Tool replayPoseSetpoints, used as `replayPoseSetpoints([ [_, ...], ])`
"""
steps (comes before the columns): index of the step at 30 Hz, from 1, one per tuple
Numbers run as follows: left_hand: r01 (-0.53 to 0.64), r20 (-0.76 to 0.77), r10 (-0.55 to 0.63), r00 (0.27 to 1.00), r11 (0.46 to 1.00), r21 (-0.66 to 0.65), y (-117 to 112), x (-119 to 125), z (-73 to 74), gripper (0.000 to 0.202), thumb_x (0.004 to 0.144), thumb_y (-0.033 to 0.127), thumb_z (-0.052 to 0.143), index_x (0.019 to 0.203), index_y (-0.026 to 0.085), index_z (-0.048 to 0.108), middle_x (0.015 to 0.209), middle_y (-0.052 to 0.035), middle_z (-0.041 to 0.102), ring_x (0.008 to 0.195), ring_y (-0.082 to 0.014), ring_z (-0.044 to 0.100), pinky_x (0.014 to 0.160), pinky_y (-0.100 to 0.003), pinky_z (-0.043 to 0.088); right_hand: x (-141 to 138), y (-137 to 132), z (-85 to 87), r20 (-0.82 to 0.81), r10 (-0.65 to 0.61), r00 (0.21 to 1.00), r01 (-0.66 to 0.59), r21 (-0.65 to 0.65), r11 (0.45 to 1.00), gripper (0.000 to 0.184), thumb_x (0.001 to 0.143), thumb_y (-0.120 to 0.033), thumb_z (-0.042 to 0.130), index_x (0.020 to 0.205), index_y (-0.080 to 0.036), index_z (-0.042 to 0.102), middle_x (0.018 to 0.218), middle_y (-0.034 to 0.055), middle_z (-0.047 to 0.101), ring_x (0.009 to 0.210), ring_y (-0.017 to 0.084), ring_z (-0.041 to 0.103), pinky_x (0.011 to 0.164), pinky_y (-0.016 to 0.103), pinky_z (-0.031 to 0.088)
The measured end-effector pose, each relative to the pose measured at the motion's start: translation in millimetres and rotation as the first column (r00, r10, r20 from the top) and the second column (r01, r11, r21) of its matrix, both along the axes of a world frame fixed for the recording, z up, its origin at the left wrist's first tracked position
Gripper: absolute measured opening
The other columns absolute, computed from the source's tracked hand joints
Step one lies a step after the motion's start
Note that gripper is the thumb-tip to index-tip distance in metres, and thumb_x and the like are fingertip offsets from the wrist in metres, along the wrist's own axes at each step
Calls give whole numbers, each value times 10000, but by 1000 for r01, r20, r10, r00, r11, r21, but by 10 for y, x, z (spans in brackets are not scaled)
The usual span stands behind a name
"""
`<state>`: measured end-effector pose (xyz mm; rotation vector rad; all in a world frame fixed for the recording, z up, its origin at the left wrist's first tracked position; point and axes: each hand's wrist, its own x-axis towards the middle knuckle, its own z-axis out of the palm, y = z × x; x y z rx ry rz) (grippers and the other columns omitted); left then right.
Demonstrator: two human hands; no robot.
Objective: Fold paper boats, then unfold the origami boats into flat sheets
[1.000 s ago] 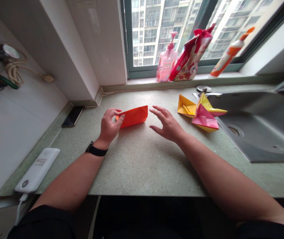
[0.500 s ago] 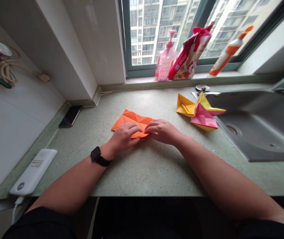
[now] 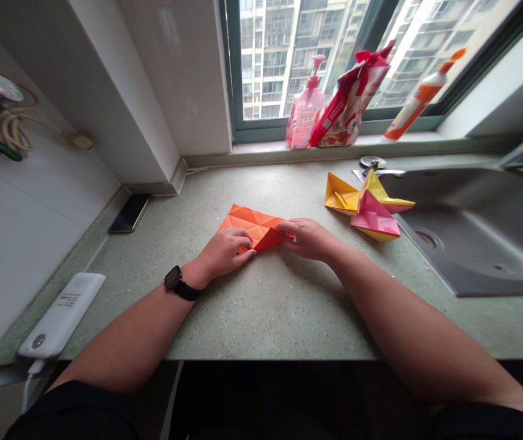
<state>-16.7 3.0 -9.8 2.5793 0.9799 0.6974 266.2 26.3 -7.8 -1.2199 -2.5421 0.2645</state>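
A creased sheet of orange origami paper (image 3: 253,220) lies on the countertop between my two hands. Along its near right side, a darker orange flap is turned up. My left hand (image 3: 227,249) grips the near left edge of the paper, fingers on top and thumb at the front. At the right corner, my right hand (image 3: 306,237) pinches the paper between thumb and fingers. Off to the right, folded paper boats stand close together: an orange-yellow one (image 3: 336,192), a yellow one (image 3: 383,194) and a pink one (image 3: 376,219).
The steel sink (image 3: 476,232) is set into the counter at right. A phone (image 3: 129,214) and a white power bank (image 3: 62,315) with a cable lie at left. On the windowsill stand a pink pump bottle (image 3: 305,113), a red bag (image 3: 351,101) and an orange-white bottle (image 3: 420,101).
The hands have moved apart, the left one slightly left and the right one slightly right. The near right edge of the orange paper now shows a raised flap.
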Motion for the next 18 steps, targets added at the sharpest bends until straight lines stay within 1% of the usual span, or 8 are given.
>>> replayPoseSetpoints([
  [5, -18, 45, 20, 999, 999, -31, 1, 28, -20, 190, 1015, 270, 710, 848, 209, 776, 1081, -74, 771, 992, -223, 707, 957, -423, 590, 13, 21, -29, -41, -20, 999, 20, 1, 1000, 300, 900, -161, 662, 1173, -256, 743, 993, 50, 811, 859, 224, 721, 764, 311, 491],
  [9, -15, 60, 18, 998, 999, -42, 1, 61, -35, 219, 1025, 278, 702, 826, 216, 769, 1022, -63, 767, 965, -221, 709, 943, -420, 604, 10, 45, -105, -57, -62, 996, 64, 33, 997, 255, 945, -195, 651, 1167, -268, 753, 988, 48, 823, 855, 230, 738, 756, 322, 520],
  [12, -33, 66, 36, 997, 998, -45, -20, 109, -46, 204, 1022, 262, 701, 836, 219, 773, 1033, -62, 774, 969, -221, 712, 950, -420, 609, 6, 67, -155, -99, -93, 991, 99, 56, 994, 233, 980, -221, 653, 1179, -275, 762, 1075, 59, 838, 916, 233, 762, 822, 345, 564],
  [15, -88, 69, 91, 993, 995, -47, -58, 173, -61, 173, 1021, 269, 708, 870, 221, 776, 1048, -63, 775, 985, -230, 717, 961, -430, 610, -2, 93, -187, -130, -120, 984, 128, 59, 990, 267, 979, -213, 674, 1228, -254, 761, 1145, 83, 838, 977, 245, 776, 902, 382, 591],
  [18, -137, 58, 140, 988, 989, -53, -94, 224, -79, 123, 1008, 269, 726, 899, 215, 747, 1000, -61, 761, 964, -240, 709, 942, -439, 607, -22, 123, -213, -145, -142, 979, 150, 49, 987, 294, 975, -188, 672, 1251, -241, 758, 1193, 100, 831, 1042, 260, 778, 965, 418, 597],
])
